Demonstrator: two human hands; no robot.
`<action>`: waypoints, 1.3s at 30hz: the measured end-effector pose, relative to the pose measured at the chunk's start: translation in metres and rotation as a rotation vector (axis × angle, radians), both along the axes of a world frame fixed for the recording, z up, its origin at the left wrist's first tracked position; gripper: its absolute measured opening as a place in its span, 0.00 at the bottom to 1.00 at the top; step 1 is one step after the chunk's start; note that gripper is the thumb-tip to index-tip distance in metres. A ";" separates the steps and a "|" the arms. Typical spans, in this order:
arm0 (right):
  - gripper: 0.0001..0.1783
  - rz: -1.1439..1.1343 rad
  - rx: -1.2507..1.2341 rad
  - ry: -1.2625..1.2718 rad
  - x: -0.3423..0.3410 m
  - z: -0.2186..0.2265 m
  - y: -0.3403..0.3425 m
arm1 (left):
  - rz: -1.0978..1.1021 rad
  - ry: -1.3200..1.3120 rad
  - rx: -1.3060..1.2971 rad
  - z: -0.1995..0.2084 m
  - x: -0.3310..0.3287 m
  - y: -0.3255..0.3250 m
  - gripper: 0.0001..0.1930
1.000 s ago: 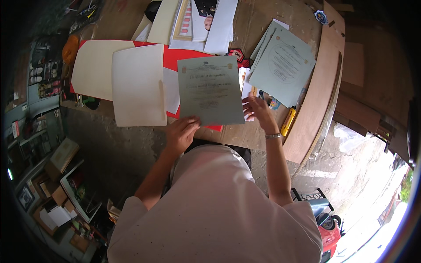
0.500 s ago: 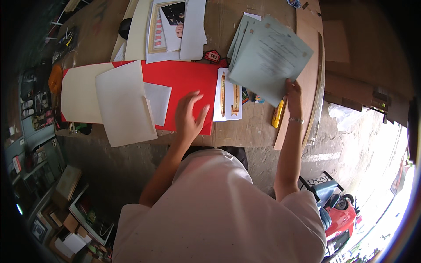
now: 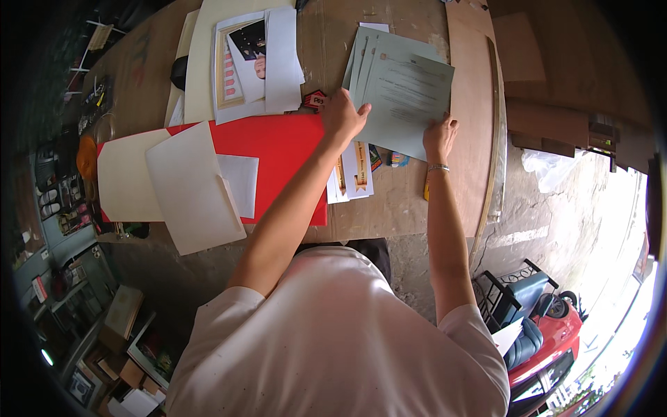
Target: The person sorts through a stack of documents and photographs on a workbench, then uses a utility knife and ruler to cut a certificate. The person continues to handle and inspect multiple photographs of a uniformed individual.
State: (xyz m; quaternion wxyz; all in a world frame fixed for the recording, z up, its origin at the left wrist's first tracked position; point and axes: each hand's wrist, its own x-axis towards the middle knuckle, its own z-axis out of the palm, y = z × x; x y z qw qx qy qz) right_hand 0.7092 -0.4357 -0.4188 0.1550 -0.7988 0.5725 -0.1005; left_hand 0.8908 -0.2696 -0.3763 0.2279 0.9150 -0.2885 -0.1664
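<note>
While the right hand (image 3: 439, 137) grasps the grey-green sheets (image 3: 406, 90) by their lower right corner over the table (image 3: 389, 219), the left hand (image 3: 344, 117) meets their left edge, its grip unclear; nearby, white strips (image 3: 351, 170) lie partly covered, a yellow object (image 3: 426, 187) mostly hidden.

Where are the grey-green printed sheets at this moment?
In the head view, the grey-green sheets are right of centre over the table, with the left hand and right hand at their edges.
</note>
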 end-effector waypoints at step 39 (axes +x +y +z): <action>0.15 0.016 0.189 -1.338 -0.188 0.143 -0.017 | -0.497 0.727 -0.883 0.119 -0.097 -0.091 0.13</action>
